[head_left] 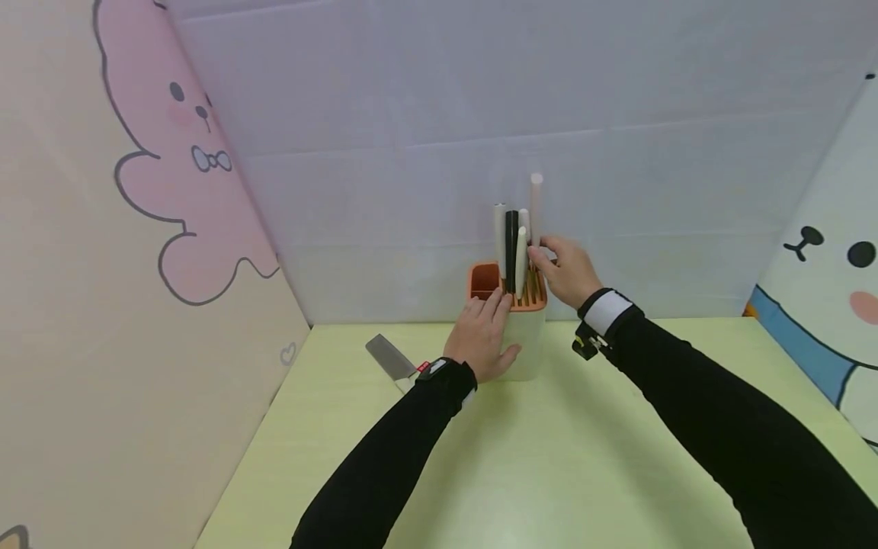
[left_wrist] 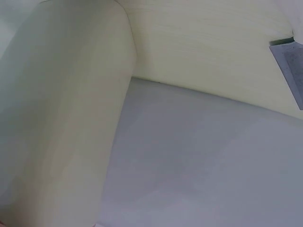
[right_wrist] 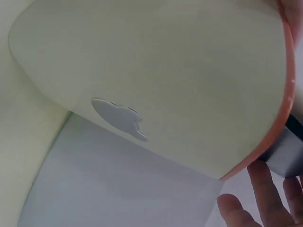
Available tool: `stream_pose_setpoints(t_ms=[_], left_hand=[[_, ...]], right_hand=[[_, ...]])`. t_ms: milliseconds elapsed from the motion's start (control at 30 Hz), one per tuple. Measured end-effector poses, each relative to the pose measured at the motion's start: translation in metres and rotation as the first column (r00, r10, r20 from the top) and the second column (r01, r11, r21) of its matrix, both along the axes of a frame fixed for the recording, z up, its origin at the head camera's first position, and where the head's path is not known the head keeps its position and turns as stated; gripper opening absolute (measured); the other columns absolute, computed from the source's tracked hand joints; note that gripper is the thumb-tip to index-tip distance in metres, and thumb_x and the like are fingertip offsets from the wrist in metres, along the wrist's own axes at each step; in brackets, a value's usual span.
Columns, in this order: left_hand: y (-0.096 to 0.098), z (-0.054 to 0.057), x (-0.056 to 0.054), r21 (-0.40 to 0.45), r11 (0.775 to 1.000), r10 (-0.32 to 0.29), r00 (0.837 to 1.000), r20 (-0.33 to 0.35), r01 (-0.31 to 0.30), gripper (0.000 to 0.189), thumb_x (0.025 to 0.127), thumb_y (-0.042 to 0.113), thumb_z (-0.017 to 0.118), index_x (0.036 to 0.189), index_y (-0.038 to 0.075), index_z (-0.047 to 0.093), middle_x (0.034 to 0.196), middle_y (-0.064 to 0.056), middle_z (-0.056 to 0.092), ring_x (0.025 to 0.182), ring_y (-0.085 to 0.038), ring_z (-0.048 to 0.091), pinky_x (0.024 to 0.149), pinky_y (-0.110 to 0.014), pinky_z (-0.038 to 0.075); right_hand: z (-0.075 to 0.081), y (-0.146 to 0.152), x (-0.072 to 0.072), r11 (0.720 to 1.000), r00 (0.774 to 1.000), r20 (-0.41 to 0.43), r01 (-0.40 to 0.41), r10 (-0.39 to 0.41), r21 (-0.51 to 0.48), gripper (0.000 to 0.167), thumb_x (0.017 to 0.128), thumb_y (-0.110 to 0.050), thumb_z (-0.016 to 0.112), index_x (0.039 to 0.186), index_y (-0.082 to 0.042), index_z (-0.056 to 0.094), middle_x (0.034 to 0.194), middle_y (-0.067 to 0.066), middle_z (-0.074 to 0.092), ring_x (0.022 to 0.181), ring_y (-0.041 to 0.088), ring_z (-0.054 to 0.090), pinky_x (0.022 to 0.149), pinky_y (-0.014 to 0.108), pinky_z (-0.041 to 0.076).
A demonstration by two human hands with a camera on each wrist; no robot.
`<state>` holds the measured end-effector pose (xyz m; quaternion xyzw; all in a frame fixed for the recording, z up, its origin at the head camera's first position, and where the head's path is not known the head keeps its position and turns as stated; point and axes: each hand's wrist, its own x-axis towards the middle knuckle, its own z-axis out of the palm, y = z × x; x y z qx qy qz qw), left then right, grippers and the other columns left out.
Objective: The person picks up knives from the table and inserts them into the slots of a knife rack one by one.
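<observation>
A cream knife block (head_left: 524, 347) with an orange slotted top stands at the back of the table. Several knives stand in it, including a black-handled knife (head_left: 511, 252) and one with a short cream handle (head_left: 522, 248). A pink-handled knife (head_left: 536, 202) rises highest, its blade (right_wrist: 284, 153) partly showing above the orange rim. My right hand (head_left: 568, 271) pinches this knife low on its handle, thumb in front, other fingers extended behind the block. My left hand (head_left: 480, 335) rests against the block's front left side, fingers straight up to the rim.
A cleaver (head_left: 391, 357) lies on the yellow-green table (head_left: 535, 465), left of the block and partly behind my left wrist. The pale back wall (head_left: 384, 229) rises close behind the block. Orange compartments (head_left: 485, 278) form the block's left part.
</observation>
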<state>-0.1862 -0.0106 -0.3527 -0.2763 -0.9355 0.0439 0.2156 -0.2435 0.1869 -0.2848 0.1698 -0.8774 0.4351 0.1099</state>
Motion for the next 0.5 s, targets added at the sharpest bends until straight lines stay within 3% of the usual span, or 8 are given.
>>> stream_pose_setpoints(t_ms=[200, 500], left_hand=[[0.0, -0.001, 0.001, -0.01, 1.0, 0.004, 1.0, -0.012, -0.004, 0.084, 0.095, 0.055, 0.067, 0.157, 0.004, 0.039, 0.16, -0.014, 0.047, 0.138, -0.028, 0.054, 0.125, -0.04, 0.037], [0.0, -0.001, 0.003, -0.007, 1.0, 0.008, 1.0, -0.03, -0.008, 0.084, 0.094, 0.054, 0.068, 0.156, 0.004, 0.04, 0.159, -0.014, 0.048, 0.137, -0.028, 0.055, 0.124, -0.04, 0.037]], right_hand=[[-0.014, 0.0, 0.004, 1.0, 1.0, 0.023, 0.02, -0.02, -0.019, 0.043, 0.112, -0.025, 0.048, 0.143, 0.003, 0.056, 0.147, 0.027, 0.056, 0.131, 0.046, 0.059, 0.104, 0.061, 0.053], [-0.027, 0.0, 0.007, 0.998, 0.998, -0.013, 0.056, -0.056, 0.026, 0.043, 0.109, -0.025, 0.054, 0.14, 0.005, 0.06, 0.143, 0.027, 0.06, 0.136, 0.046, 0.054, 0.113, 0.063, 0.044]])
